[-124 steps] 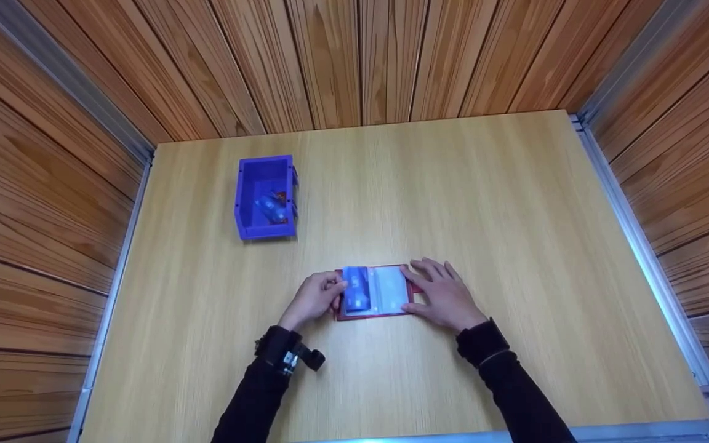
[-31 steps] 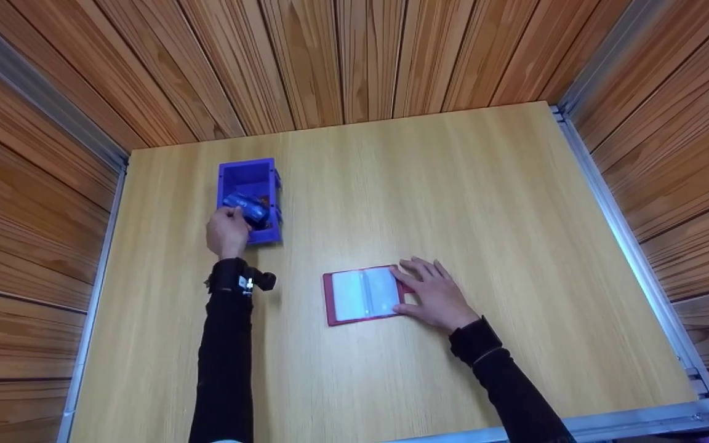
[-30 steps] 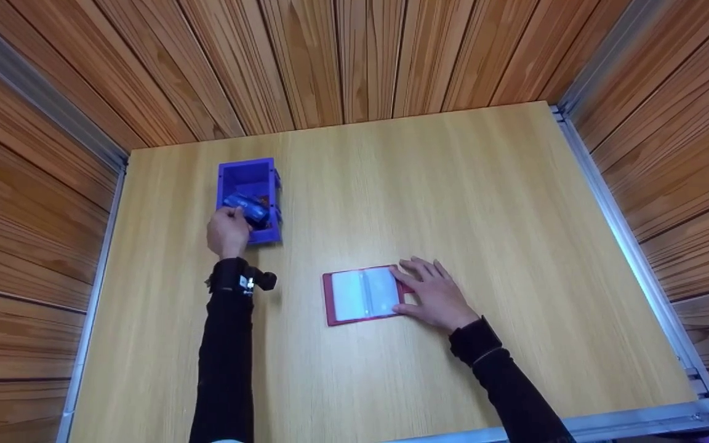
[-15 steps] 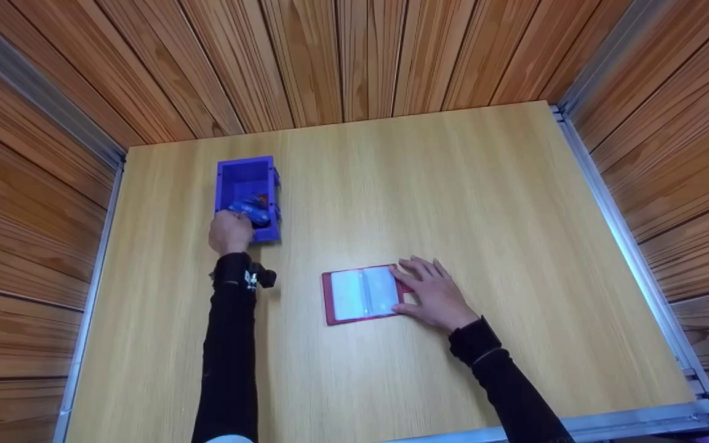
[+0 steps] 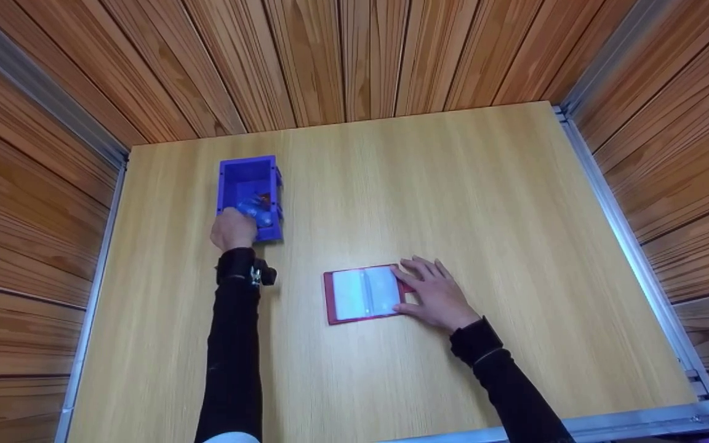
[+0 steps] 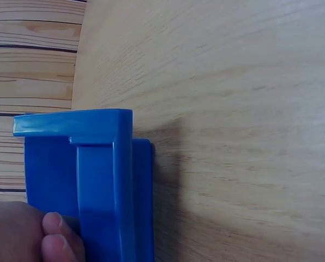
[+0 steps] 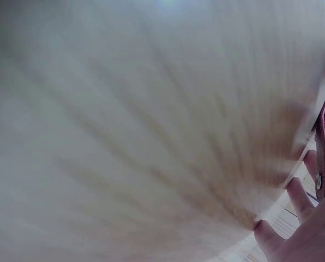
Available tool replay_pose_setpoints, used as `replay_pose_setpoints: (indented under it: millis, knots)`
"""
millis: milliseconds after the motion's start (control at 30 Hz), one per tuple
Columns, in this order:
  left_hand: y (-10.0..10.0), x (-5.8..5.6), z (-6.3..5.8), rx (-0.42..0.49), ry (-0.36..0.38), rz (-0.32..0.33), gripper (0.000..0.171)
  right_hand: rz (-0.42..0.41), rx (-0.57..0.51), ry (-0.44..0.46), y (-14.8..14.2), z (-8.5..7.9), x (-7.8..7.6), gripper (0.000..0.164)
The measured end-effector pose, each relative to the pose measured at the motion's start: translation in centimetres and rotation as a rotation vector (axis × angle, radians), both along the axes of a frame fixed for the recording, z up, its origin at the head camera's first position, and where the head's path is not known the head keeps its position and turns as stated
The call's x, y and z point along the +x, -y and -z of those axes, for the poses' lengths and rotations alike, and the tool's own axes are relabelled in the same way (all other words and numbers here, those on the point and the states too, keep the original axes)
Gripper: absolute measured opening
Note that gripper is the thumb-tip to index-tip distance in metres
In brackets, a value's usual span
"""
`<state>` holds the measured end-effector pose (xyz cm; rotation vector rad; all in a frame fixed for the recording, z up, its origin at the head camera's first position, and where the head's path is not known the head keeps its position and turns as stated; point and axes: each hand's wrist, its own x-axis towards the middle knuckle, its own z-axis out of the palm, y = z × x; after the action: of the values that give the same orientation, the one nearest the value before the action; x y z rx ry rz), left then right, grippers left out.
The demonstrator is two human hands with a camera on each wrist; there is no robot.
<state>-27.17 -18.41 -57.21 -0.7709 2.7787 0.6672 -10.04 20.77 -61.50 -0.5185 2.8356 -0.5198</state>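
Observation:
A red card holder (image 5: 347, 295) lies open on the table, its pale clear sleeves facing up. My right hand (image 5: 437, 295) rests at its right edge, thumb and index finger on the sleeve's border, other fingers spread. In the right wrist view a strap with a metal snap (image 7: 319, 180) passes by the fingers. My left hand (image 5: 233, 230) reaches over the near left rim of a blue-purple bin (image 5: 247, 167), fingers curled down inside it. Shiny blue items (image 5: 258, 214) and a small orange-brown one (image 5: 265, 198) lie in the bin. I cannot tell whether the left fingers hold anything.
The wooden table (image 5: 484, 203) is bounded by plank-patterned walls (image 5: 367, 55) at the back and sides. Metal rails (image 5: 631, 246) run along its side and front edges.
The left hand pinched a blue card at the holder, carried it left to the bin, and has since sunk lower inside. The left sleeve now shows bare. The right hand stays put.

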Motion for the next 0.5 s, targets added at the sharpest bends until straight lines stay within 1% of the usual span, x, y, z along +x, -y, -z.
replay_pose_setpoints:
  millis: [233,333,433,500]
  knots:
    - [0.0,0.3,0.1,-0.007,-0.023,0.024,0.025,-0.004,-0.040,-0.016,-0.1,-0.1,0.2,0.080]
    - [0.1,0.5,-0.1,0.009,-0.040,0.040,0.025,-0.001,-0.037,-0.009,0.0,-0.2,0.2,0.081]
    - [0.4,0.6,-0.7,0.053,-0.077,0.042,0.031,0.002,-0.020,-0.002,0.1,-0.3,0.2,0.081]
    - [0.7,0.6,-1.5,0.077,-0.129,0.029,0.034,-0.002,-0.016,-0.006,0.1,-0.4,0.1,0.081]
